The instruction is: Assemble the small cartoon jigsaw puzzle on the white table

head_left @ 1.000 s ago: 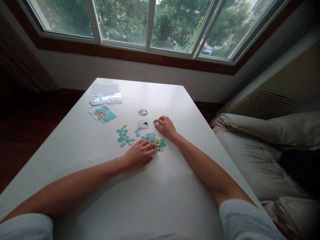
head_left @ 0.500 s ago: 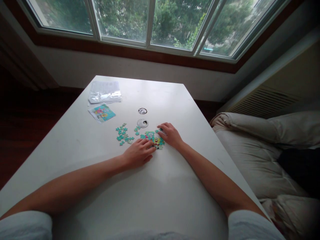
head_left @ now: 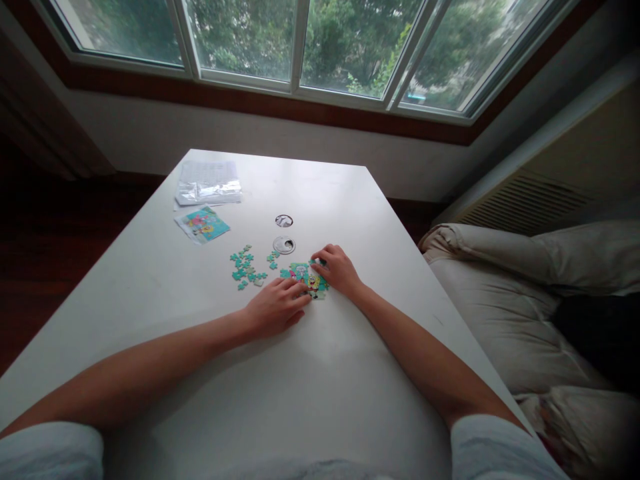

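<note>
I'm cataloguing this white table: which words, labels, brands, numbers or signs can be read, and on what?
No text is readable.
Plastic packet: faint marks, possibly print, too blurred to read.
Cartoon picture card: any lettering is too small.
Far round disc and near round disc: any markings are too small.
Partly assembled jigsaw puzzle: no lettering discernible.

Inscriptions: none legible; plastic-covered paper (head_left: pixel 207 175), far left of worktop (head_left: pixel 320 193), bearing faint grey marks, too small and blurred to read
</note>
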Demonstrator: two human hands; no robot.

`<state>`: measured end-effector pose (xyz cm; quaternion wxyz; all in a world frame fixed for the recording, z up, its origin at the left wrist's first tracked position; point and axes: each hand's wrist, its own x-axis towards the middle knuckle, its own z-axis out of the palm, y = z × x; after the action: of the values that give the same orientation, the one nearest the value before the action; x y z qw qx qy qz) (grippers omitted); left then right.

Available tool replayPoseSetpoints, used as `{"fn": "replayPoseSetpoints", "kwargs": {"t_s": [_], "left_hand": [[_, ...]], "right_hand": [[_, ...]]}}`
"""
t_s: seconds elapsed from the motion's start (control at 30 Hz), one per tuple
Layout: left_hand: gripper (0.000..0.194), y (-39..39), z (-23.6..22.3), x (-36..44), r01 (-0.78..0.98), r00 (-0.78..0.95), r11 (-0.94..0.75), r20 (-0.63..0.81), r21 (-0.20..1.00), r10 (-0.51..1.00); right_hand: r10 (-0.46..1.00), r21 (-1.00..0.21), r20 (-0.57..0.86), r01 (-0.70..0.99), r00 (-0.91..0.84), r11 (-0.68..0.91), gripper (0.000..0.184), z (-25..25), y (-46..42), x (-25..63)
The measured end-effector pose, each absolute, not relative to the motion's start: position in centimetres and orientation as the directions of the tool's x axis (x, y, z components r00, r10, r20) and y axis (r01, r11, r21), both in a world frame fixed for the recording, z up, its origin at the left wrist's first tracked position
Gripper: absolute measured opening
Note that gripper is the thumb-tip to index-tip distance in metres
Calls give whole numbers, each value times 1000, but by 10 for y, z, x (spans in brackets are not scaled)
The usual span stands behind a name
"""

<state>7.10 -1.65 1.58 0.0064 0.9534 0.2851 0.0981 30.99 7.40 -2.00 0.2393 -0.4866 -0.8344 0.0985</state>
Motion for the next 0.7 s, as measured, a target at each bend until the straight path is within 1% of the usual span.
{"fn": "replayPoseSetpoints", "kwargs": {"t_s": [0.27,0.4,0.57,0.7], "left_hand": [[24,-17,14,71,543,816,-837,199,60,543],[24,-18,14,71,543,818,-838,191,55,543],[25,-18,14,71,544,819,-838,189,46,542],[26,-20,15,72,547,818,-836,187,43,545]], "right_hand": [[878,-441,253,759,-407,479,11,-20,78,310],[871,-440,242,752,-427,491,10,-19,77,310],[867,-418,271,761,-417,496,19,-21,78,314],[850,-423,268,738,-453,526,26,-20,78,318]]}}
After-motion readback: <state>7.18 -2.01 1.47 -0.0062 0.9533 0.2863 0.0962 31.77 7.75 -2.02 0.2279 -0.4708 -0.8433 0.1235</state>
